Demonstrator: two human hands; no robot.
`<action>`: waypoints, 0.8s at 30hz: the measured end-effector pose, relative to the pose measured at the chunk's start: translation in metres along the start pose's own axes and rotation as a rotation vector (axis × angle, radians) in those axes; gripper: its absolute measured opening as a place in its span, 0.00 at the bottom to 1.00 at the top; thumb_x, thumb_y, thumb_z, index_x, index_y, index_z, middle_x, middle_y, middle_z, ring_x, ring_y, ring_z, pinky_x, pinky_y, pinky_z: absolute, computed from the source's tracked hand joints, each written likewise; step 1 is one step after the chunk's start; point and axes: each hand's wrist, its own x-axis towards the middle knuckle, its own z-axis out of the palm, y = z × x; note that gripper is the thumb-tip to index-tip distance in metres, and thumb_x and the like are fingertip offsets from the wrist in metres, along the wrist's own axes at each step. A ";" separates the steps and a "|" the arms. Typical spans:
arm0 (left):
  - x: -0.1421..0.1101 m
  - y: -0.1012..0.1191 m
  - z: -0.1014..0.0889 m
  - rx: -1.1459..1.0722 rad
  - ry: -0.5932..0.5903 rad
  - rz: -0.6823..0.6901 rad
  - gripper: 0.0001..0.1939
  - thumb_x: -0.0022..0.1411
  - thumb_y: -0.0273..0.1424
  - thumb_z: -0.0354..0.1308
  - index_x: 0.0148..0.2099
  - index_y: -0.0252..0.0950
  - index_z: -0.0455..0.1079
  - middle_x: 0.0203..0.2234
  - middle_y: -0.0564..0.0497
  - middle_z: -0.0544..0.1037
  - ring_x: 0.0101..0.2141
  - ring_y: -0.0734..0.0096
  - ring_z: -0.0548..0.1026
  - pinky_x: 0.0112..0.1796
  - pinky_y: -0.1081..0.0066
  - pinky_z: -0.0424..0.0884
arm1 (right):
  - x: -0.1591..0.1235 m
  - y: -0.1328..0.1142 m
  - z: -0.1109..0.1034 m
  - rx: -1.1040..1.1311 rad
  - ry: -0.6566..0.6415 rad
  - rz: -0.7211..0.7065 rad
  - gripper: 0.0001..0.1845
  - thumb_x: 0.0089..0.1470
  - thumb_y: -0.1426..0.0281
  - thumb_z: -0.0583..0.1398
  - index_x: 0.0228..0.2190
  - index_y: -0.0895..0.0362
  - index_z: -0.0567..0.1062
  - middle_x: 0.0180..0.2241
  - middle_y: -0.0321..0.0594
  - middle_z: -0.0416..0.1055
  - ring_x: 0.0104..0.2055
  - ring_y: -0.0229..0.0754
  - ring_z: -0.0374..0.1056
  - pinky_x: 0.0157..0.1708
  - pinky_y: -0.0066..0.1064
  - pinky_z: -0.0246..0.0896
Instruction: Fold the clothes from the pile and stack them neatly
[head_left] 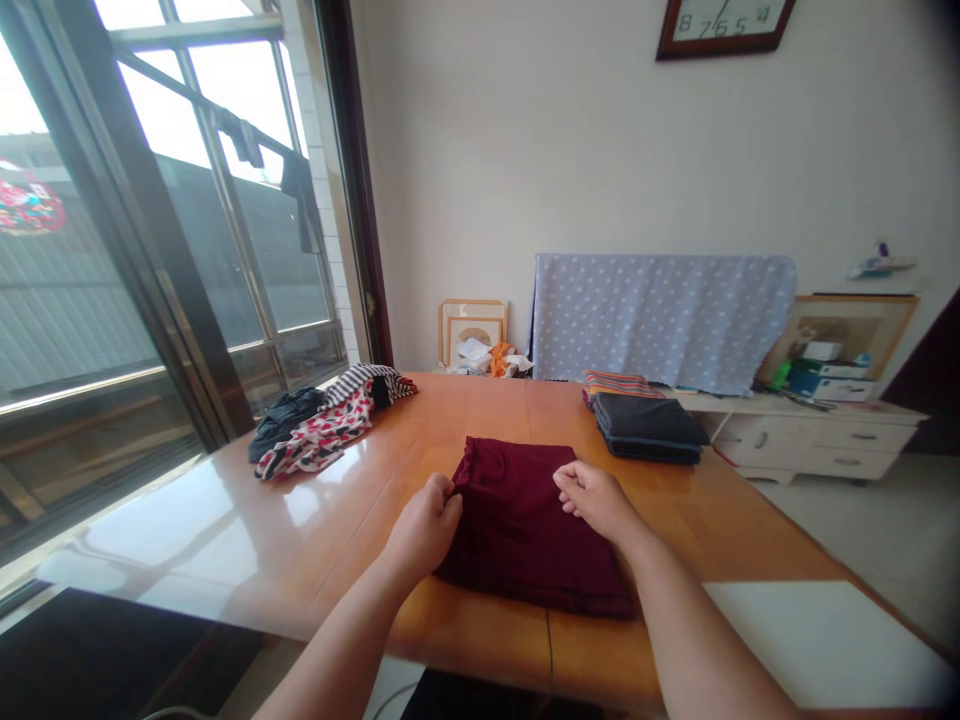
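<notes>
A folded burgundy garment (525, 540) lies flat on the wooden table (420, 620) in front of me. Its left edge looks gathered, like an elastic waistband. My left hand (429, 520) pinches that edge between thumb and fingers. Over the garment's right side is my right hand (592, 498), its fingers curled in and closed against the thumb. Whether a bit of cloth is caught in those right fingers I cannot make out.
A stack of folded dark clothes (651, 425) sits at the back right beside folded striped cloth (619, 382). Loose patterned clothes (322, 435) are heaped at the back left. A white sheet (817, 630) covers the near right corner. Beyond stands a low white cabinet (825, 440).
</notes>
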 end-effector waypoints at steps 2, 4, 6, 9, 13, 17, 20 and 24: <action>0.000 -0.003 -0.007 0.050 -0.027 -0.049 0.04 0.64 0.33 0.50 0.36 0.40 0.61 0.28 0.54 0.73 0.30 0.71 0.70 0.30 0.73 0.57 | 0.000 -0.001 0.000 0.019 -0.001 0.006 0.20 0.57 0.53 0.56 0.37 0.57 0.74 0.27 0.37 0.73 0.26 0.38 0.72 0.26 0.27 0.66; -0.002 -0.008 -0.012 0.114 -0.094 -0.110 0.03 0.61 0.33 0.52 0.37 0.39 0.62 0.29 0.53 0.74 0.31 0.70 0.71 0.29 0.72 0.57 | 0.000 -0.002 0.001 0.032 -0.005 0.017 0.20 0.57 0.53 0.57 0.37 0.57 0.74 0.27 0.37 0.73 0.26 0.38 0.72 0.26 0.28 0.66; -0.005 -0.013 -0.014 0.170 -0.159 -0.142 0.04 0.60 0.33 0.53 0.38 0.39 0.63 0.31 0.52 0.75 0.32 0.69 0.72 0.29 0.72 0.57 | -0.001 -0.005 0.002 0.046 -0.013 0.035 0.21 0.56 0.52 0.57 0.38 0.57 0.74 0.26 0.37 0.72 0.25 0.38 0.71 0.25 0.27 0.65; -0.008 -0.017 -0.013 0.229 -0.208 -0.141 0.06 0.59 0.35 0.54 0.39 0.40 0.64 0.33 0.52 0.76 0.32 0.68 0.73 0.28 0.72 0.56 | -0.007 -0.017 0.001 0.128 -0.068 0.032 0.22 0.56 0.51 0.58 0.38 0.57 0.74 0.27 0.37 0.73 0.25 0.36 0.70 0.24 0.26 0.63; -0.006 -0.017 -0.012 0.272 -0.234 -0.147 0.07 0.56 0.33 0.56 0.39 0.41 0.65 0.32 0.53 0.76 0.32 0.67 0.73 0.28 0.71 0.56 | -0.019 -0.036 0.000 0.269 -0.275 0.011 0.23 0.55 0.50 0.59 0.39 0.58 0.74 0.27 0.36 0.73 0.24 0.34 0.68 0.23 0.23 0.59; 0.004 -0.017 -0.013 0.248 -0.240 -0.141 0.07 0.55 0.32 0.57 0.37 0.41 0.67 0.31 0.52 0.77 0.30 0.66 0.74 0.28 0.71 0.56 | -0.027 -0.044 0.006 0.176 -0.651 0.088 0.25 0.51 0.53 0.63 0.43 0.59 0.78 0.25 0.36 0.73 0.22 0.33 0.67 0.20 0.22 0.57; 0.021 -0.019 -0.010 0.185 -0.198 -0.153 0.06 0.57 0.35 0.56 0.37 0.40 0.69 0.32 0.51 0.78 0.31 0.66 0.74 0.27 0.71 0.57 | -0.027 -0.040 0.013 0.134 -0.759 0.064 0.23 0.49 0.57 0.65 0.43 0.59 0.80 0.25 0.35 0.73 0.23 0.32 0.66 0.22 0.22 0.60; 0.059 -0.018 0.002 0.081 -0.149 -0.173 0.09 0.58 0.38 0.55 0.35 0.38 0.71 0.31 0.50 0.78 0.32 0.66 0.74 0.28 0.72 0.59 | -0.025 -0.035 0.019 0.151 -0.742 0.053 0.20 0.50 0.59 0.65 0.42 0.59 0.80 0.25 0.35 0.72 0.25 0.33 0.66 0.24 0.23 0.62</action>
